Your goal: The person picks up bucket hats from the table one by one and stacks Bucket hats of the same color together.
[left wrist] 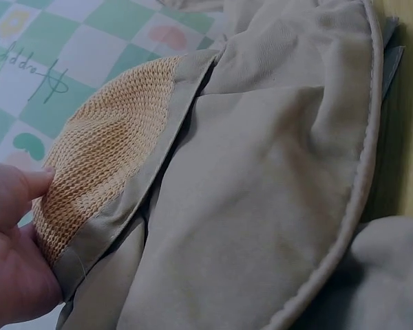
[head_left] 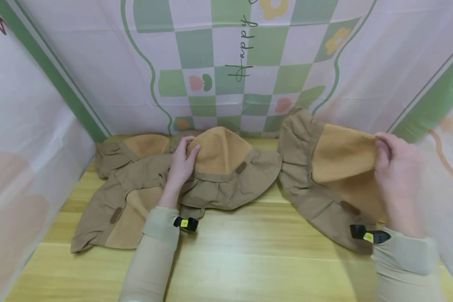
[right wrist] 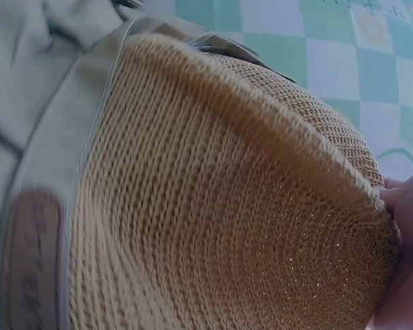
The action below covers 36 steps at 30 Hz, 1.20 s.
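In the head view my left hand (head_left: pixel 181 163) pinches the woven tan crown of a brown wide-brimmed sun hat (head_left: pixel 220 153) in the middle. The left wrist view shows that thumb against the crown (left wrist: pixel 110 148), with the brim spreading to the right. My right hand (head_left: pixel 400 178) grips the crown top of another such sun hat (head_left: pixel 343 151), held tilted at the right with its brim to the left. A dark brown patch (right wrist: pixel 34 258) shows on its band in the right wrist view. The two brims meet or overlap in the head view.
Left of my left hand lie more matching hats: one in front (head_left: pixel 136 207), partly behind my forearm, and one at the back (head_left: pixel 147 144). They overlap on the wooden table (head_left: pixel 226 260). A checkered fabric backdrop (head_left: pixel 245 50) stands behind, with printed cloth at both sides.
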### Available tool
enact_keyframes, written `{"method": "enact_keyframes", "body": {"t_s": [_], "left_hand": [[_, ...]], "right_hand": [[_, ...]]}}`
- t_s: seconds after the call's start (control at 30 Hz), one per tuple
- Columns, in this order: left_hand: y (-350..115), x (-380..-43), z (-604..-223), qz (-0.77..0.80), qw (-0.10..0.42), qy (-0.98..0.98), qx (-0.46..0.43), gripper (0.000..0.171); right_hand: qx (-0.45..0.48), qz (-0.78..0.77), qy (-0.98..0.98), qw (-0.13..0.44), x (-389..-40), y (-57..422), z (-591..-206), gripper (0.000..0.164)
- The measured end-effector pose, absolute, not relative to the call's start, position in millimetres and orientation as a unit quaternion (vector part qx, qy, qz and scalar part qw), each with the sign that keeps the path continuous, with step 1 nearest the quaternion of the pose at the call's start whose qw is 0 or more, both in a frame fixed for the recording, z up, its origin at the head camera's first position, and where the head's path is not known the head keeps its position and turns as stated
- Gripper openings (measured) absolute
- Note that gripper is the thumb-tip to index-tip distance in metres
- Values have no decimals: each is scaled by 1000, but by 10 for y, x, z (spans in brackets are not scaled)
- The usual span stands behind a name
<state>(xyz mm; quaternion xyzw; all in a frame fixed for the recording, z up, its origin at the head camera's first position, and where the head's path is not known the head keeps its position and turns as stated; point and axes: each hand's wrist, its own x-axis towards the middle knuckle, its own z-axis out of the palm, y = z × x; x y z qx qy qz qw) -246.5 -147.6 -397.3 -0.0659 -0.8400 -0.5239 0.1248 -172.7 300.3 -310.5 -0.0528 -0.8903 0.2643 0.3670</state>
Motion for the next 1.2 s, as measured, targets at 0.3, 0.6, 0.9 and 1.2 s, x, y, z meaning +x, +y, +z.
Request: {"method": "enact_keyframes", "body": {"t_s": [0.3,0.6,0.9,1.2], "left_hand": [[-1463,-2500,-4021,-513,123,-846,-78,35],[-1385,-2499,-3992,-563,43,-816,-119,35],[-1334,-2484,-3977,-619,-49,-771,-140,45],[-1339,-2470,-3952,-652,-75,-731,-185,56]], "right_hand": [[5,283,-860,423,-1681,3102,-2981,22],[132,295,-870,373,-1772,2924,-2957,17],[256,295,-861,324,-1982,2696,-2941,12],[340,280,-867,231,-2192,2362,-2933,14]]}}
